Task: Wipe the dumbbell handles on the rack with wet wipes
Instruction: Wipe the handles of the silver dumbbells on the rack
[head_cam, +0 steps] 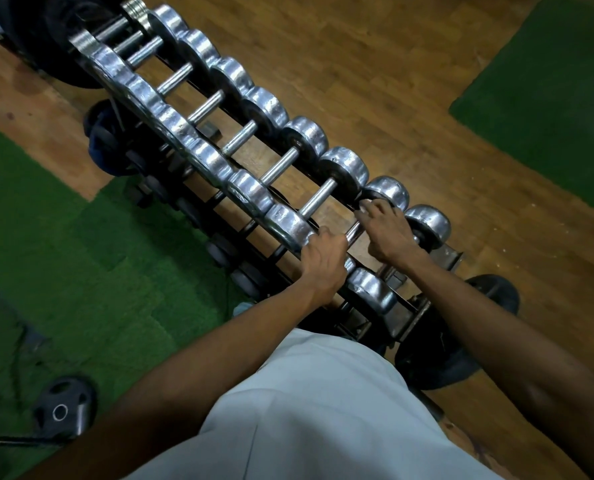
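A black rack [409, 308] holds a diagonal row of several chrome dumbbells [281, 164] running from the top left to the lower right. My left hand [321, 259] is closed around the near end of one dumbbell handle [353, 232], second from the row's near end. My right hand [387, 230] rests on the far end of the same handle, with a small white wet wipe [366, 205] showing under its fingertips, against the dumbbell's head [390, 192]. Only a short stretch of the handle shows between the two hands.
Lower rack tiers hold dark dumbbells [219, 251]. Black weight plates lie on the floor at the lower left [63, 408] and beside the rack's near end [493, 296]. Green turf mats [63, 244] flank the wooden floor [375, 81]. My pale shirt [306, 410] fills the bottom.
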{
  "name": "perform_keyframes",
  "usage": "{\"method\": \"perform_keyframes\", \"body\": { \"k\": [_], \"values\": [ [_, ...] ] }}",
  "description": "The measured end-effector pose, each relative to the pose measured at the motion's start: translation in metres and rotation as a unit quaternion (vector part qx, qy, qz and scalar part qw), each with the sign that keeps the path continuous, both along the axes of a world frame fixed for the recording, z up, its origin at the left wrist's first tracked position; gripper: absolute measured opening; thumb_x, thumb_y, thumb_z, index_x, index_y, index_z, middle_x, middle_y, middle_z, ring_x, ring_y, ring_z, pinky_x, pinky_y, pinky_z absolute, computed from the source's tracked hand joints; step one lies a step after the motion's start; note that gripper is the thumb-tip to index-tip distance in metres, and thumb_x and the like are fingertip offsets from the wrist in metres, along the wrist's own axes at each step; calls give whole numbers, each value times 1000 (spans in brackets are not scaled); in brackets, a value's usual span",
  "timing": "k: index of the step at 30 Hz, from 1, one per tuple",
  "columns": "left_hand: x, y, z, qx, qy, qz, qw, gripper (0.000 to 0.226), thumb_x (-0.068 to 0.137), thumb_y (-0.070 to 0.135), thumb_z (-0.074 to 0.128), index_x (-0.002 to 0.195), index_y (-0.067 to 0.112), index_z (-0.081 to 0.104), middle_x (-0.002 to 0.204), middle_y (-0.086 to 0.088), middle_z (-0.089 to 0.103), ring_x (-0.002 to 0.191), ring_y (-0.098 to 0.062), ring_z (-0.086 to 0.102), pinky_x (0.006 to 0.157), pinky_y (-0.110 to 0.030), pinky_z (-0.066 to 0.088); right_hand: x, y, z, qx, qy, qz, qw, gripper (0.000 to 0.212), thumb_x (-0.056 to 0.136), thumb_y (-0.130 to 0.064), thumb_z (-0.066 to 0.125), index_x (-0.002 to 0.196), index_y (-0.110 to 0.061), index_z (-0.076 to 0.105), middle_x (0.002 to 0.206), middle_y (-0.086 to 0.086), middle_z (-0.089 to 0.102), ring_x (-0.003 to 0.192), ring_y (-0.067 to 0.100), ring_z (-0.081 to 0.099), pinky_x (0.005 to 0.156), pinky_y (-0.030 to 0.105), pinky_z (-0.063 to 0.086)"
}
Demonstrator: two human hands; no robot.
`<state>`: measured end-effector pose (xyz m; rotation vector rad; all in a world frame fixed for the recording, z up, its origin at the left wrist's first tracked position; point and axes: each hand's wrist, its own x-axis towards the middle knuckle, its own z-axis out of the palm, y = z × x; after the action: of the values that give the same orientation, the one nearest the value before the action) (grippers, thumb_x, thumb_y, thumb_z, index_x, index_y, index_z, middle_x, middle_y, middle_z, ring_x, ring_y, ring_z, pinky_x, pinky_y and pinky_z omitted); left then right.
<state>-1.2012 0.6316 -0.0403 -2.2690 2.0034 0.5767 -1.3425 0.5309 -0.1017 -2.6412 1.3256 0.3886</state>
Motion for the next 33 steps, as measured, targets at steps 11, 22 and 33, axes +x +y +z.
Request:
{"method": "perform_keyframes", "body": {
  "k": [11, 22, 33],
  "values": [
    [3, 1, -3, 4, 7, -4, 1000, 34, 90, 16, 76, 122, 11, 65, 123, -15, 57, 109, -34, 62, 78, -39, 55, 10, 43, -10, 93, -165, 22, 982, 47, 84, -18, 71, 130, -17, 67, 143, -3, 58, 132, 26, 44, 105, 42, 44],
    [6, 5, -7, -13, 3, -9, 1000, 23, 88, 17, 79, 106, 11, 66, 115, -14, 60, 100, -33, 66, 71, -41, 56, 15, 47, -19, 54, -149, -196, 968, 107, 79, -11, 83, 162, -1, 15, 171, 16, 6, 159, 32, 5, 127, 42, 24],
    [7, 5, -4, -12, -4, -31, 999, 22, 90, 9, 71, 111, 11, 65, 117, -14, 58, 103, -33, 63, 69, -38, 48, 48, 47, 10, 110, -362, -505, 776, 20, 79, -12, 68, 62, -1, 69, 62, 10, 65, 61, 24, 63, 54, 26, 40]
  ]
}}
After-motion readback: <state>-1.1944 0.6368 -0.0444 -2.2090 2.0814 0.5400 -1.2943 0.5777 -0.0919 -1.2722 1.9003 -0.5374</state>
